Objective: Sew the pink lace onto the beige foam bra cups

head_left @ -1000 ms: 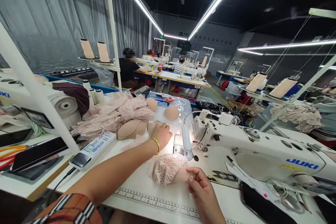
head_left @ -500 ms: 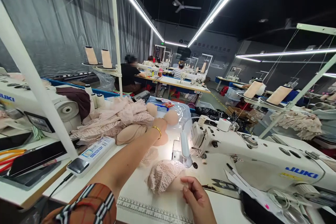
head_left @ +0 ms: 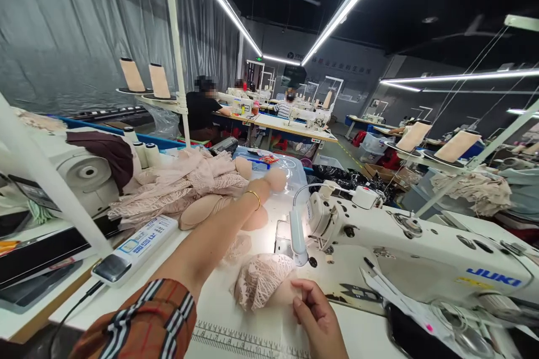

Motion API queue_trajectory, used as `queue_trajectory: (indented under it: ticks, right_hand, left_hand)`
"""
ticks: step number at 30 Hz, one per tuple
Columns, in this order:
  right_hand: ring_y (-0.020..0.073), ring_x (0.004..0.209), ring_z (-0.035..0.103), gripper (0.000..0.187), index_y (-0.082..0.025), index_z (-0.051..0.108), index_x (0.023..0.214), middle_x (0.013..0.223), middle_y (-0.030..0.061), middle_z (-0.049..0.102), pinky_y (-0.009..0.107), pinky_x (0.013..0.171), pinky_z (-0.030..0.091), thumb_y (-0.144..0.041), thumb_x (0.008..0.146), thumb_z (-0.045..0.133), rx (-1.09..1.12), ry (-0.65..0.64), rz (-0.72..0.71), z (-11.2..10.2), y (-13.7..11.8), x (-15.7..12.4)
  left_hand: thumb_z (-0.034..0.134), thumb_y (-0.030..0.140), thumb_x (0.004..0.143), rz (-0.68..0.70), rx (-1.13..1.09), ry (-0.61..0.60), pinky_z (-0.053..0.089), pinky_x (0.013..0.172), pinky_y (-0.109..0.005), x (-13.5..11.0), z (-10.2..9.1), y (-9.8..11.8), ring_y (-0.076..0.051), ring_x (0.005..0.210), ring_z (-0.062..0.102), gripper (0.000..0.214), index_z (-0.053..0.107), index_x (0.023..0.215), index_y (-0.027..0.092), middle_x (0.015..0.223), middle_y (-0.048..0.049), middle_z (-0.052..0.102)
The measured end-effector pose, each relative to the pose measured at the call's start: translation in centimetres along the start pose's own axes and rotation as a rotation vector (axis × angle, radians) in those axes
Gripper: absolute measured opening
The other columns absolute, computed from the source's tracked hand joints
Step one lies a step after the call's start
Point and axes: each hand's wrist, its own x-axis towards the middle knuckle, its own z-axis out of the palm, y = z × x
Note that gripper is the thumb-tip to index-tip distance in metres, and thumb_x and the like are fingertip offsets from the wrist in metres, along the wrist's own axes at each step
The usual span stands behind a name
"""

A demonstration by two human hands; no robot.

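My right hand (head_left: 318,317) pinches the edge of a pink lace-covered bra cup (head_left: 265,283) between thumb and curled fingers, low in front of the sewing machine (head_left: 362,235). My left arm stretches forward across the table, and my left hand (head_left: 257,188) is at a plain beige foam cup (head_left: 277,179) beside a clear plastic lid; its fingers are mostly hidden. Under that wrist lies another beige cup (head_left: 255,219). A small piece of sheer lace (head_left: 238,248) rests left of the needle area. More stacked cups (head_left: 197,210) lie left of my forearm.
A heap of pink lace pieces (head_left: 181,179) covers the back left. A white power bank (head_left: 135,249) with a cable lies at left, a ruler (head_left: 236,342) along the front edge. Thread snips (head_left: 357,293) and a black phone (head_left: 410,331) lie at right. Co-workers sit farther back.
My view has shifted slightly. My left hand stays stretched out by the beige cup, with little movement. The right hand keeps its pinch on the lace cup.
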Motion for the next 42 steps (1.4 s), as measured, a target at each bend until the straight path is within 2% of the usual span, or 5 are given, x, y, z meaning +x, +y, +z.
queue_trajectory:
  ticks: [10,13,19,31,42]
  right_hand:
    - [0.0128,0.066,0.048,0.049,-0.028,0.071,0.116,0.078,-0.0056,0.049,0.024,0.065,0.045,-0.055,0.078,0.085,0.345,0.127,0.064,1.9,-2.9,-1.1]
    - [0.0140,0.071,0.052,0.045,-0.030,0.070,0.118,0.084,-0.0041,0.051,0.025,0.069,0.048,-0.053,0.081,0.084,0.379,0.163,0.067,3.2,-3.3,-3.0]
    - [0.0175,0.077,0.057,0.045,-0.032,0.069,0.123,0.086,-0.0012,0.062,0.029,0.075,0.051,-0.052,0.085,0.082,0.345,0.220,0.020,3.5,-2.3,-8.1]
    - [0.0311,0.116,0.067,0.065,-0.031,0.074,0.130,0.123,0.0094,0.074,0.048,0.103,0.051,-0.074,0.081,0.075,0.252,-0.019,0.202,-1.8,-6.0,-4.3]
    - [0.0303,0.105,0.073,0.108,-0.035,0.036,0.158,0.124,0.0105,0.075,0.046,0.095,0.057,-0.050,0.068,0.095,0.538,0.182,0.166,1.6,-6.1,-7.7]
  left_hand:
    - [0.067,0.065,0.093,-0.221,-1.348,-1.059,0.058,0.068,-0.031,-24.4,1.1,3.3,-0.022,0.073,0.074,0.049,0.078,0.106,0.020,0.091,-0.0120,0.079]
    - [0.085,0.061,0.080,-0.549,-1.813,-0.877,0.056,0.091,-0.031,-28.9,3.2,5.8,-0.022,0.095,0.075,0.053,0.078,0.112,0.019,0.108,-0.0142,0.078]
    - [0.093,0.036,0.073,-0.566,-1.992,-0.101,0.056,0.084,-0.030,-25.8,4.9,7.9,-0.022,0.088,0.069,0.031,0.077,0.089,0.015,0.093,-0.0071,0.076]
    - [0.092,0.038,0.074,-0.291,-1.953,-0.881,0.055,0.092,-0.038,-26.9,1.9,7.5,-0.031,0.097,0.075,0.055,0.077,0.123,0.016,0.104,-0.0137,0.078]
    - [0.089,0.035,0.078,-0.407,-1.996,-0.420,0.056,0.098,-0.040,-26.3,4.3,8.3,-0.034,0.115,0.069,0.051,0.076,0.125,0.017,0.121,-0.0154,0.076]
